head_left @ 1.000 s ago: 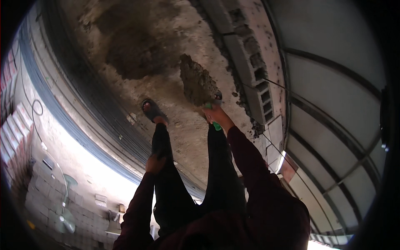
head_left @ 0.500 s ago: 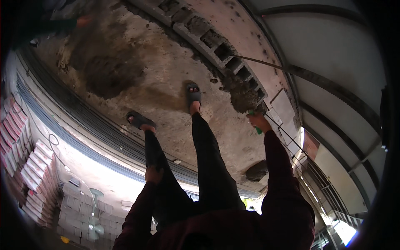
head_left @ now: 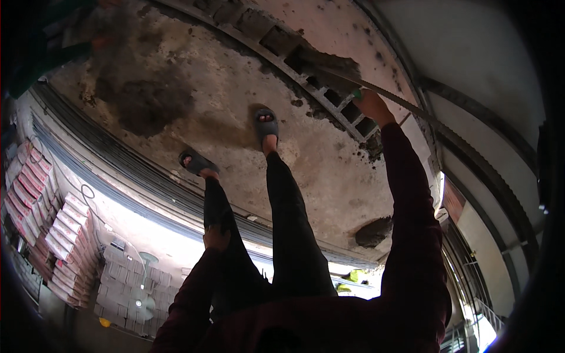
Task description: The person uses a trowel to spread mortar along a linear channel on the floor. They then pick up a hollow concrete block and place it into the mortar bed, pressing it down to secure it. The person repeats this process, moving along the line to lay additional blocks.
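Note:
My right hand (head_left: pixel 374 107) is closed around the green handle (head_left: pixel 357 93) of what looks like a trowel, over the row of hollow concrete blocks (head_left: pixel 341 106). A dark mass of wet mortar (head_left: pixel 332 60) lies beyond the handle, across the block cavities; the blade itself cannot be made out. My left hand (head_left: pixel 216 238) lies on my left knee, holding nothing, its fingers only partly visible.
Dark mortar piles (head_left: pixel 147 103) lie on the concrete floor at left, near another person's green sleeve (head_left: pixel 67 54). Long metal bars (head_left: pixel 118 156) run behind my sandalled feet. Stacked bags (head_left: pixel 70 217) stand at lower left. A metal-framed panel (head_left: pixel 488 112) is at right.
My right hand has moved up and away from me with the green handle, from the near end of the block row to above it. Mortar at that end has gone. My left hand stays put.

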`<state>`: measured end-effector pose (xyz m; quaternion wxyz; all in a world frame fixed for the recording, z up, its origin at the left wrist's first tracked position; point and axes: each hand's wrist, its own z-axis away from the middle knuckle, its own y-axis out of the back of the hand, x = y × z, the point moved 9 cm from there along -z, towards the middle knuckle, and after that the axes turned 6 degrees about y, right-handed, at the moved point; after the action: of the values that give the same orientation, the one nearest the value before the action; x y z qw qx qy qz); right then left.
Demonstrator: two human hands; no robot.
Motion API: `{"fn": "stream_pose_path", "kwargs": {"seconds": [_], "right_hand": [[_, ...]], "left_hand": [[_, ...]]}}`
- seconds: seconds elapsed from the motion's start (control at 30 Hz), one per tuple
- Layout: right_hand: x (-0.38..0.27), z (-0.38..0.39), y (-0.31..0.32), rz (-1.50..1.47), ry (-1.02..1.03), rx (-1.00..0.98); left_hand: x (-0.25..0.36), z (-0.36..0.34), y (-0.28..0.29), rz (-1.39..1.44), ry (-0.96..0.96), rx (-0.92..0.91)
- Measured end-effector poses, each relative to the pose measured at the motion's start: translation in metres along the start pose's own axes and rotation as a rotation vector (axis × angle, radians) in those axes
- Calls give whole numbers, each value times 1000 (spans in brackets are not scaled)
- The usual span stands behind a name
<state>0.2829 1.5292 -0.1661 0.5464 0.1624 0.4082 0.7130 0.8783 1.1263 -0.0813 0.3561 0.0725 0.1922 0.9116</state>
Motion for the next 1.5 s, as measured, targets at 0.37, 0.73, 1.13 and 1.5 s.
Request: {"fn": "stream_pose_path", "kwargs": {"seconds": [0.37,0.73,1.13,1.5], "right_hand": [[-20,46,-15,30,-224,35],[1,102,-207,-317,-598,-59],[-123,46,-132,-552,-766,428],[-71,100,-111,-185,-534,368]], "left_hand": [[3,-1,-2,-25,103,-62],[-6,-10,3,-23,26,-32],[-45,-25,51,13,-17,44],[-61,-31,69,59,-15,40]]}}
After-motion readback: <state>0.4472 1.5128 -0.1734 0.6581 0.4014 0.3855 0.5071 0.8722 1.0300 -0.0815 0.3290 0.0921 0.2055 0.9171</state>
